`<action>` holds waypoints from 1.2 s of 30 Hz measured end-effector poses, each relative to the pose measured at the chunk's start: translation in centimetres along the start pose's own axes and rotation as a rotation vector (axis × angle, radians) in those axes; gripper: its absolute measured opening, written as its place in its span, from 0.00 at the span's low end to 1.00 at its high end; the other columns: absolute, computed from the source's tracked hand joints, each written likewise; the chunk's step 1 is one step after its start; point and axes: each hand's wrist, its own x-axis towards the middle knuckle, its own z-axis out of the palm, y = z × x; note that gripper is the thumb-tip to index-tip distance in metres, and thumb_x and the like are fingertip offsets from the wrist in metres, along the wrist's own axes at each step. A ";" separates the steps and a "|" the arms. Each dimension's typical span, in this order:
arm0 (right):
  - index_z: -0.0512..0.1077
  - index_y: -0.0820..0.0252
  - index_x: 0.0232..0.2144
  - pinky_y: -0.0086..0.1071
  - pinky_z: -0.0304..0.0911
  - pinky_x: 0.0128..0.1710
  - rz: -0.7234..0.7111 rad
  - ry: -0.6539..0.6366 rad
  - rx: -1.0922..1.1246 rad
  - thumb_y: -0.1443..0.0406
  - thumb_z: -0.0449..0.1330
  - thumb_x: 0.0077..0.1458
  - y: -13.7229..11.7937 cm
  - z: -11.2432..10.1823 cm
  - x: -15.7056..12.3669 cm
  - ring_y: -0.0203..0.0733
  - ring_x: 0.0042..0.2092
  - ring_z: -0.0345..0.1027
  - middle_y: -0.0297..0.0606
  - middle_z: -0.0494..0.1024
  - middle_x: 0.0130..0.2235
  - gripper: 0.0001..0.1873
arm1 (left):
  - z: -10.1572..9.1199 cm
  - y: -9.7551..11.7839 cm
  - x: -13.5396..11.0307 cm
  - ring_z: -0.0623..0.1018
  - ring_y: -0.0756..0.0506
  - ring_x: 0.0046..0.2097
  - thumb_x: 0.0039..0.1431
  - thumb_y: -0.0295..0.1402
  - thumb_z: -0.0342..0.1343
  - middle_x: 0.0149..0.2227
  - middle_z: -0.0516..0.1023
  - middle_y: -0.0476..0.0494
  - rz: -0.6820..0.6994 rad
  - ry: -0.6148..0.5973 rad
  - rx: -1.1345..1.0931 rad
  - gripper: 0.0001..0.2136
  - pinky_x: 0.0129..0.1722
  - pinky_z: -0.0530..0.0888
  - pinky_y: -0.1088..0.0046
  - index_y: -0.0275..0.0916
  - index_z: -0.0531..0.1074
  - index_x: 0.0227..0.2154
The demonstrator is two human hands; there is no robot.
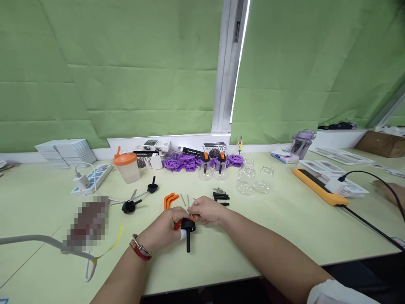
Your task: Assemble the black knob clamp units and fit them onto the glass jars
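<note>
My left hand (164,230) is closed around a small black dispenser nozzle (188,230) with an orange part, its black stem pointing down toward me. My right hand (207,210) pinches a thin metal pin (188,202) at the top of that part. Both hands meet just above the pale table (268,228). An orange lever piece (170,200) lies just behind my left hand, with loose pins (183,199) beside it.
Black parts and a small spring (220,195) lie behind my right hand. Farther back stand clear glass bottles (253,179), purple plastic pieces (186,161), an orange-lidded cup (125,166) and a power strip (91,179). A yellow device (319,188) with a black cable lies right. Another person's hand (387,190) rests far right.
</note>
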 end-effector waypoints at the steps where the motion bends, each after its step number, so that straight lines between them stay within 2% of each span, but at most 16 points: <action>1: 0.61 0.60 0.18 0.26 0.41 0.16 -0.012 0.072 0.022 0.64 0.58 0.50 -0.2 0.0 0.5 0.27 0.16 0.46 0.26 0.61 0.16 0.12 | 0.0 -0.2 -0.1 0.73 0.48 0.36 0.45 0.24 0.52 0.35 0.74 0.47 0.007 -0.009 -0.020 0.14 0.37 0.69 0.70 0.42 0.76 0.35; 2: 0.61 0.60 0.19 0.26 0.43 0.16 -0.062 0.163 0.031 0.64 0.56 0.52 -0.4 -0.1 1.0 0.28 0.16 0.47 0.27 0.63 0.17 0.12 | -0.1 -0.4 -0.2 0.73 0.47 0.36 0.45 0.25 0.53 0.36 0.74 0.47 0.006 -0.018 -0.048 0.13 0.37 0.69 0.70 0.41 0.76 0.35; 4: 0.64 0.60 0.23 0.26 0.49 0.19 -0.256 0.346 -0.045 0.63 0.53 0.55 -0.8 -0.3 2.0 0.29 0.19 0.53 0.30 0.67 0.21 0.10 | -0.3 -0.9 -0.5 0.73 0.47 0.35 0.46 0.28 0.56 0.36 0.75 0.46 -0.028 -0.016 -0.123 0.12 0.37 0.70 0.70 0.40 0.76 0.35; 6: 0.67 0.61 0.27 0.27 0.56 0.26 -0.489 0.419 -0.330 0.64 0.52 0.57 -0.9 -0.5 2.9 0.33 0.25 0.62 0.34 0.72 0.26 0.09 | -0.6 -1.3 -0.8 0.74 0.46 0.35 0.46 0.30 0.57 0.36 0.76 0.45 -0.090 0.046 -0.222 0.10 0.37 0.70 0.70 0.39 0.75 0.35; 8: 0.70 0.61 0.28 0.29 0.58 0.34 -0.643 0.377 -0.751 0.67 0.51 0.57 -0.6 -0.5 3.4 0.37 0.32 0.66 0.37 0.74 0.29 0.09 | -1.0 -1.8 -0.8 0.74 0.46 0.36 0.46 0.31 0.58 0.35 0.76 0.44 -0.157 0.161 -0.331 0.10 0.38 0.70 0.69 0.38 0.74 0.34; 11: 0.71 0.62 0.31 0.32 0.58 0.40 -0.703 0.251 -1.282 0.73 0.51 0.57 0.1 -0.1 3.9 0.40 0.36 0.67 0.42 0.76 0.33 0.10 | -1.5 -2.7 -0.6 0.74 0.46 0.34 0.44 0.33 0.60 0.32 0.75 0.45 -0.273 0.392 -0.446 0.11 0.36 0.69 0.70 0.36 0.72 0.33; 13: 0.72 0.63 0.34 0.33 0.58 0.41 -0.702 0.198 -1.454 0.74 0.50 0.57 0.6 0.2 4.1 0.42 0.38 0.67 0.44 0.76 0.35 0.10 | -1.6 -3.4 -0.4 0.72 0.48 0.31 0.43 0.35 0.61 0.29 0.73 0.47 -0.357 0.539 -0.489 0.12 0.32 0.68 0.72 0.36 0.71 0.31; 16: 0.72 0.64 0.36 0.32 0.57 0.41 -0.670 0.175 -1.488 0.75 0.50 0.55 1.0 0.4 4.1 0.43 0.40 0.66 0.45 0.76 0.37 0.12 | -1.5 -4.4 -0.2 0.70 0.51 0.26 0.40 0.38 0.63 0.26 0.71 0.51 -0.450 0.655 -0.521 0.15 0.27 0.65 0.74 0.36 0.69 0.30; 20: 0.72 0.63 0.32 0.32 0.57 0.41 -0.634 0.197 -1.277 0.74 0.51 0.55 0.4 0.6 3.4 0.42 0.41 0.65 0.44 0.76 0.36 0.11 | -1.3 -4.9 -0.2 0.68 0.51 0.25 0.41 0.39 0.63 0.25 0.70 0.52 -0.467 0.639 -0.478 0.16 0.25 0.64 0.75 0.36 0.69 0.32; 23: 0.71 0.62 0.29 0.31 0.58 0.37 -0.576 0.262 -0.801 0.65 0.47 0.62 -0.6 1.6 2.4 0.39 0.35 0.66 0.41 0.75 0.31 0.16 | -1.0 -4.5 -0.1 0.68 0.51 0.26 0.41 0.39 0.63 0.25 0.70 0.52 -0.415 0.588 -0.398 0.17 0.26 0.64 0.74 0.36 0.70 0.33; 25: 0.71 0.63 0.29 0.30 0.57 0.30 -0.438 0.228 -0.408 0.58 0.45 0.63 -1.1 2.6 1.9 0.35 0.27 0.63 0.38 0.73 0.26 0.20 | -0.8 -4.2 0.0 0.69 0.50 0.28 0.41 0.38 0.64 0.26 0.71 0.51 -0.369 0.573 -0.341 0.17 0.29 0.65 0.74 0.36 0.71 0.33; 27: 0.72 0.64 0.33 0.28 0.54 0.24 -0.310 0.158 -0.134 0.57 0.51 0.59 -1.5 3.6 1.6 0.32 0.22 0.58 0.34 0.71 0.23 0.17 | -0.6 -4.0 0.1 0.70 0.49 0.31 0.39 0.38 0.64 0.30 0.73 0.49 -0.320 0.587 -0.307 0.17 0.32 0.67 0.74 0.36 0.72 0.34; 29: 0.72 0.65 0.36 0.27 0.52 0.22 -0.278 0.161 0.010 0.60 0.56 0.54 -1.6 4.0 1.6 0.31 0.20 0.55 0.31 0.69 0.20 0.13 | -0.6 -4.3 0.1 0.71 0.48 0.33 0.40 0.39 0.64 0.32 0.74 0.48 -0.297 0.616 -0.299 0.18 0.33 0.68 0.73 0.36 0.73 0.35; 32: 0.71 0.66 0.40 0.26 0.49 0.20 -0.327 0.333 0.170 0.61 0.58 0.51 -1.7 3.1 1.7 0.30 0.19 0.54 0.29 0.68 0.20 0.16 | -1.0 -5.2 0.0 0.72 0.47 0.32 0.44 0.43 0.61 0.32 0.74 0.45 -0.351 0.672 -0.245 0.18 0.32 0.69 0.71 0.36 0.74 0.36; 34: 0.68 0.65 0.43 0.26 0.49 0.19 -0.347 0.469 0.316 0.60 0.58 0.50 -1.7 1.6 1.6 0.30 0.19 0.54 0.29 0.69 0.21 0.19 | -1.7 -5.9 -0.1 0.73 0.45 0.32 0.48 0.44 0.57 0.31 0.74 0.43 -0.437 0.722 -0.094 0.17 0.32 0.69 0.69 0.36 0.75 0.35; 36: 0.66 0.64 0.44 0.25 0.49 0.19 -0.369 0.545 0.438 0.60 0.59 0.48 -1.6 0.1 1.3 0.30 0.19 0.54 0.29 0.69 0.22 0.20 | -2.3 -6.3 0.0 0.74 0.42 0.34 0.52 0.42 0.54 0.31 0.75 0.41 -0.538 0.720 0.128 0.15 0.35 0.69 0.67 0.36 0.76 0.34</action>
